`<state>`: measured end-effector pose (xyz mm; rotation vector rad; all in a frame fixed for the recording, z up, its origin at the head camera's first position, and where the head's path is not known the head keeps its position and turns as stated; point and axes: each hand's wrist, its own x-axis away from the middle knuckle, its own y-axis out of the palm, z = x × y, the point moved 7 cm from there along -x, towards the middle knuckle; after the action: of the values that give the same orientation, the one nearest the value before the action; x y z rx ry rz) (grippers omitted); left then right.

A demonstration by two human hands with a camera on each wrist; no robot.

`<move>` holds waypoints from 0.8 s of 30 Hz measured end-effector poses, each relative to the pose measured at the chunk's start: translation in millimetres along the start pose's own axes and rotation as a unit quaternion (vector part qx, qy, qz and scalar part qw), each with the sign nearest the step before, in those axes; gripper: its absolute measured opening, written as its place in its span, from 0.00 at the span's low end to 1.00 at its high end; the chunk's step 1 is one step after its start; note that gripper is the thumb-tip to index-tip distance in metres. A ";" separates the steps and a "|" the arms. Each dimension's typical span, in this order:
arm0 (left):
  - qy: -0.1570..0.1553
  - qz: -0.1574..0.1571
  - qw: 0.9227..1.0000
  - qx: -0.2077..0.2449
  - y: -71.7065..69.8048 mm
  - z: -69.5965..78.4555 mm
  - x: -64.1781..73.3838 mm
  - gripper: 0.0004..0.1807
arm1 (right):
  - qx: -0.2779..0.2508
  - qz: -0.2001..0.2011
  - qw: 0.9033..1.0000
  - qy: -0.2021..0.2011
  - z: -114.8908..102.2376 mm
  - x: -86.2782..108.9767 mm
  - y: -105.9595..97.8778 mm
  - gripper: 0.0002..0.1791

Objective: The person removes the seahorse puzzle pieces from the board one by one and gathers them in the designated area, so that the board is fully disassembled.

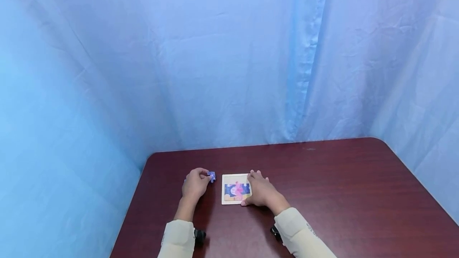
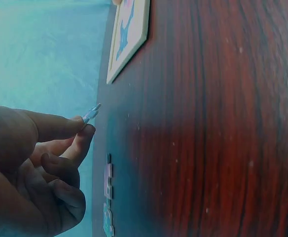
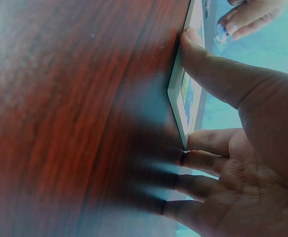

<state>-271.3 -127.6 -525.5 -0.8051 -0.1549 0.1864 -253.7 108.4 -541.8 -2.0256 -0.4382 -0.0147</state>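
Both forearms reach forward from the bottom of the head view, in pale sleeves [image 1: 177, 239], the right one slanting inward. The left hand [image 1: 195, 183] pinches with its thumb [image 2: 57, 127] against a fingertip, its outer fingers curled toward the palm. The right hand [image 1: 261, 191] is palm down, its thumb [image 3: 218, 74] stretched well apart from the spread fingers [image 3: 196, 186]. The two hands stand apart, roughly level.

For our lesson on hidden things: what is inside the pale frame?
Inside the pale frame are a pink shape and blue areas. The right hand hides the frame's right side from the head camera; the right wrist's slanted view leaves details unclear.
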 end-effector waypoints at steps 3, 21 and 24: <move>-0.003 -0.002 1.000 -0.012 -0.4 -3.6 -0.4 0.12 | 0.002 0.001 1.000 0.000 -0.2 0.3 0.3 0.57; -0.015 -0.004 0.995 -0.097 -1.7 -4.9 -6.4 0.12 | 0.002 0.001 1.000 0.001 -0.2 0.0 0.9 0.56; -0.016 -0.007 0.995 -0.098 -3.1 -3.2 -5.4 0.13 | 0.000 0.002 1.000 0.001 0.4 0.6 -0.1 0.56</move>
<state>-275.6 -133.2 -525.8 -0.9971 -0.2116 0.1722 -253.2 109.0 -541.8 -2.0270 -0.4339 -0.0141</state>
